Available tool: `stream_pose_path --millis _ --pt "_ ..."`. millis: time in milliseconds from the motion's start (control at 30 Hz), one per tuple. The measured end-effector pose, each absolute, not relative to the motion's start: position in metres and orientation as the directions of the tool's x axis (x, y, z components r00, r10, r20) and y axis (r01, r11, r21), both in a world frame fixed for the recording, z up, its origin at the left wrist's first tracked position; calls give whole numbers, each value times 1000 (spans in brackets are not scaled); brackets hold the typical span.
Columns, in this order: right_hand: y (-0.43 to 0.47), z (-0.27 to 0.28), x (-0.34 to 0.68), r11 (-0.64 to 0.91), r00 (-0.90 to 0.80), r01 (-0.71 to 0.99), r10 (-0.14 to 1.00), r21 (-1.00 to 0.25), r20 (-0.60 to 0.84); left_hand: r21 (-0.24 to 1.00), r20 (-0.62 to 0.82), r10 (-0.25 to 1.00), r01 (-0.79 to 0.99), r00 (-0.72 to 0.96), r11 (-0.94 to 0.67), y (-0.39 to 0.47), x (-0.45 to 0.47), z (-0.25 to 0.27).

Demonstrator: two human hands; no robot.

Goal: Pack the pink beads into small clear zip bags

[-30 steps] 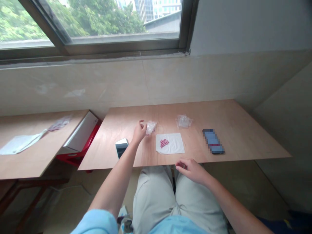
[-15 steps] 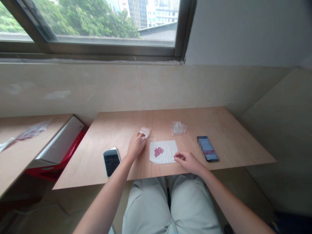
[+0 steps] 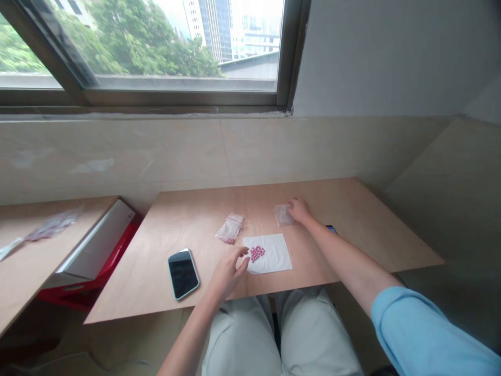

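Note:
Several small pink beads point(image 3: 257, 254) lie in a cluster on a white cloth or tissue point(image 3: 277, 255). At its left edge, my left hand point(image 3: 231, 267) has thumb and forefinger apart beside the beads, holding nothing I can see. Just behind that hand rests a clear zip bag point(image 3: 229, 228) with pink beads at its lower end. My right hand point(image 3: 300, 210) reaches over the table, fingers curled onto the right side of a small clear plastic bag point(image 3: 282, 214). The fingers partly hide that bag.
A phone with a pale case point(image 3: 183, 274) lies left of my left hand. My right forearm covers most of another phone point(image 3: 331, 228). The wooden table point(image 3: 188, 209) meets a tiled wall; a second table point(image 3: 15, 219) with plastic bags stands at left.
My left hand has left the bead bag and come nearer to the beads on the cloth. My right hand has moved from the cloth's right edge forward to the clear plastic bag.

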State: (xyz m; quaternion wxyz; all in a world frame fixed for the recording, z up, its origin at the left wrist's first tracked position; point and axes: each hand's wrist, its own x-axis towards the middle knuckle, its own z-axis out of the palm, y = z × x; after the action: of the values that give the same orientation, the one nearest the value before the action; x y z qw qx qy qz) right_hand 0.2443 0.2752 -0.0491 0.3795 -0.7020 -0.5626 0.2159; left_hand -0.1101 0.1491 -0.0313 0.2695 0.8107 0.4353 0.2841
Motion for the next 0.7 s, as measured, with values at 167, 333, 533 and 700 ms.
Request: stream_pose_path --millis 167,333,533,700 --pt "274 -42 241 -28 215 527 971 -849 101 764 206 863 475 462 -436 133 -114 -37" --pt "234 -36 228 6 194 341 978 -940 76 804 229 863 413 451 -428 132 -108 -27" --pt "132 -44 193 -51 114 -175 991 -983 -71 839 161 879 406 449 -361 110 -78 1" --pt "73 -52 165 -89 45 -122 994 -989 -96 860 107 870 394 480 -324 88 -50 3"
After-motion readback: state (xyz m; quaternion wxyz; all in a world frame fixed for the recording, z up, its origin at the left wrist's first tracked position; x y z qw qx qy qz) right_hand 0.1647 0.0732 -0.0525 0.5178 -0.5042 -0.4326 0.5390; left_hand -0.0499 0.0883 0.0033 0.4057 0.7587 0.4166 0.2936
